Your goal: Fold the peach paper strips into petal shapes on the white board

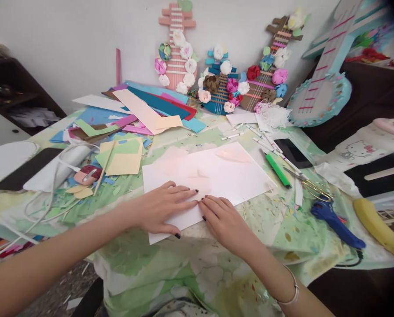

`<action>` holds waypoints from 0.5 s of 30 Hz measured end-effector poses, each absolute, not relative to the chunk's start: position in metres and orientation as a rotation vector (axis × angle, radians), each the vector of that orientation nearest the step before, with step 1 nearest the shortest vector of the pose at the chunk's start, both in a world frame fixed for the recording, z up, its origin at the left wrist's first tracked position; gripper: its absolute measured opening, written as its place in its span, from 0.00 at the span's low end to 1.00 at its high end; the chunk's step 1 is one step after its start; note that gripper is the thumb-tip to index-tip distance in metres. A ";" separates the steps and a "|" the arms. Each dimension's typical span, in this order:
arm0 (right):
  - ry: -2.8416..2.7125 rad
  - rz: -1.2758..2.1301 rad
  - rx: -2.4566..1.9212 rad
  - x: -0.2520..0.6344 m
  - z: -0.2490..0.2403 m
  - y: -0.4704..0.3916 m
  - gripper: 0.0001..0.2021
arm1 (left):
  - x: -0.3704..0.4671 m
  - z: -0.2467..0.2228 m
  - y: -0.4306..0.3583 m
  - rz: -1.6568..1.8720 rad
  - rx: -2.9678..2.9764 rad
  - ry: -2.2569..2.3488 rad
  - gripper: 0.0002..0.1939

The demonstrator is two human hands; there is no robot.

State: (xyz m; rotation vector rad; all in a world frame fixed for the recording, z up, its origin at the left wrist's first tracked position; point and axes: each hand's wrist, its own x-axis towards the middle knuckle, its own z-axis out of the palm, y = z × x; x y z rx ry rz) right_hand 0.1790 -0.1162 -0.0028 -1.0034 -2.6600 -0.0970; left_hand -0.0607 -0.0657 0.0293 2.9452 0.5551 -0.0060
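Nearest the body, a thin bracelet (295, 291) circles the wrist behind the right hand (225, 222), whose fingers lie close together and slightly bent, tips down on the paper; whether they pinch anything I cannot tell. Opposite, the left hand (165, 207) is spread flat, palm down and thumb apart, not gripping. The two sets of fingertips nearly meet above the near part of a white sheet of paper (249, 176), which extends under the left hand and well beyond both. Just past the fingertips, a pale pink paper piece (200, 178) lies on the sheet, its outline washed out; a second pink strip (234, 156) rests near the far edge.

To the right on the green-patterned tablecloth (266, 229) are a blue glue gun (337, 223), gold-handled scissors (317, 188) and a green utility knife (278, 171). To the left are a black smartphone (28, 169) and cream notepaper (124, 163). Farther back, coloured paper offcuts (157, 103) are heaped before flower-covered lute models (218, 90) against the wall.
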 end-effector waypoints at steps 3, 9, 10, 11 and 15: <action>-2.665 -0.092 -1.010 0.179 -0.004 -0.117 0.17 | -0.065 0.031 -0.052 -0.021 2.970 0.489 0.37; -2.654 -0.079 -1.033 0.180 -0.006 -0.119 0.17 | -0.075 0.036 -0.031 -0.043 2.983 0.456 0.36; -2.651 -0.080 -1.034 0.180 -0.006 -0.119 0.17 | -0.077 0.037 -0.028 -0.046 2.983 0.445 0.36; -2.649 -0.082 -1.036 0.179 -0.006 -0.119 0.17 | -0.078 0.038 -0.025 -0.058 2.983 0.436 0.36; -2.643 -0.086 -1.046 0.179 -0.006 -0.119 0.16 | -0.084 0.042 -0.016 -0.152 2.987 0.414 0.37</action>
